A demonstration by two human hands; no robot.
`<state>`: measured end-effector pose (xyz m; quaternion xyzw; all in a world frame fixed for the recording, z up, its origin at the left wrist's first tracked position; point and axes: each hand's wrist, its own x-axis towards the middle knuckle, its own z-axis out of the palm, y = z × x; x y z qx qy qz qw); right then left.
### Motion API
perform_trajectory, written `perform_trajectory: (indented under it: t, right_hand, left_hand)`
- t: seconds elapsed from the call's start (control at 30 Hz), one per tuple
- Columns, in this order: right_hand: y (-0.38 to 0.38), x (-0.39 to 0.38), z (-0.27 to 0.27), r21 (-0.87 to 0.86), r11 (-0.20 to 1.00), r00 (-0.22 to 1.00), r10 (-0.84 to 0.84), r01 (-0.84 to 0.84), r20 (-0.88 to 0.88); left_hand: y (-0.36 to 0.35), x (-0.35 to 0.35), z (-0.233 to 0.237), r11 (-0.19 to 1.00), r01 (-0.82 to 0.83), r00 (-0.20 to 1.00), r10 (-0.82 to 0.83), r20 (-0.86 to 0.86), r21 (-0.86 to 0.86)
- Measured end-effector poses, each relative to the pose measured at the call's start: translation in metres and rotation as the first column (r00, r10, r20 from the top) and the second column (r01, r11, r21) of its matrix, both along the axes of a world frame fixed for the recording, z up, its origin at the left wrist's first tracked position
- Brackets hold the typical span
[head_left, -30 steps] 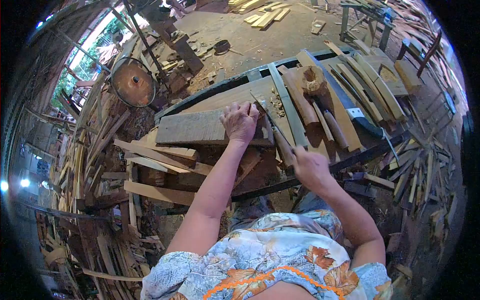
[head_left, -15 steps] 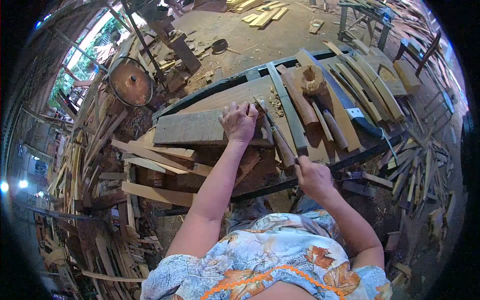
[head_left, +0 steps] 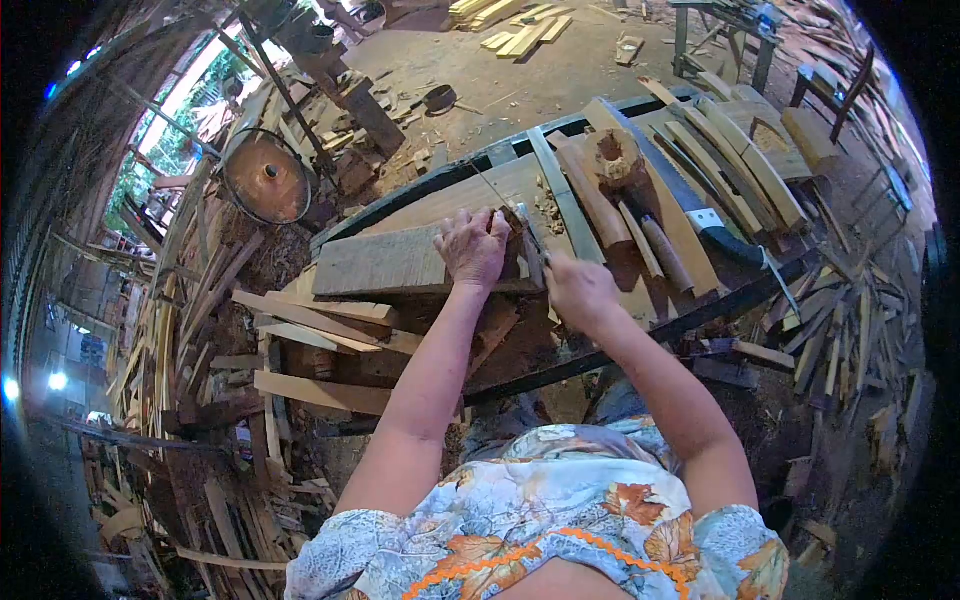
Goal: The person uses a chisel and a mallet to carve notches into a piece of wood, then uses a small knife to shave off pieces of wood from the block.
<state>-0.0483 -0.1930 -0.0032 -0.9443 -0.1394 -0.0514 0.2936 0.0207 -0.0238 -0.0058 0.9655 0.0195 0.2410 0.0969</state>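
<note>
My left hand (head_left: 472, 248) rests on the right part of a thick grey wooden block (head_left: 380, 262), its fingers bent and pinched at the block's far edge around something I cannot make out. My right hand (head_left: 585, 290), just right of the block, is closed on the near end of a thin dark tool. The tool's narrow shaft (head_left: 492, 185) runs up and left past my left fingertips. Between the hands, a small dark piece lies at the block's end, partly hidden.
A flat metal bar (head_left: 566, 195), a round wooden bar (head_left: 592, 195), a hollowed wood piece (head_left: 614, 155) and a handsaw (head_left: 665, 170) lie on the bench to the right. Curved slats (head_left: 740, 165) sit beyond. Loose strips (head_left: 320, 318) lie nearer left; a round metal disc (head_left: 268, 177) stands at left.
My right hand has moved up and left toward my left hand, and the thin shaft reaches farther past it. My left hand stays on the block. The view has shifted slightly.
</note>
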Motion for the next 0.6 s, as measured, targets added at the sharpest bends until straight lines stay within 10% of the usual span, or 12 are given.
perform_trajectory:
  t: [0.23, 0.6]
  right_hand:
    - [-0.043, -0.075, -0.005, 0.038, 0.999, 0.999, -0.028, 0.029, -0.045]
    - [0.016, 0.028, -0.016, 0.016, 0.999, 0.994, -0.035, 0.034, 0.102]
  left_hand:
    - [-0.002, -0.002, 0.005, 1.000, -0.009, 1.000, 0.009, -0.014, 0.016]
    - [-0.003, -0.003, 0.004, 1.000, -0.010, 1.000, 0.010, -0.003, 0.011]
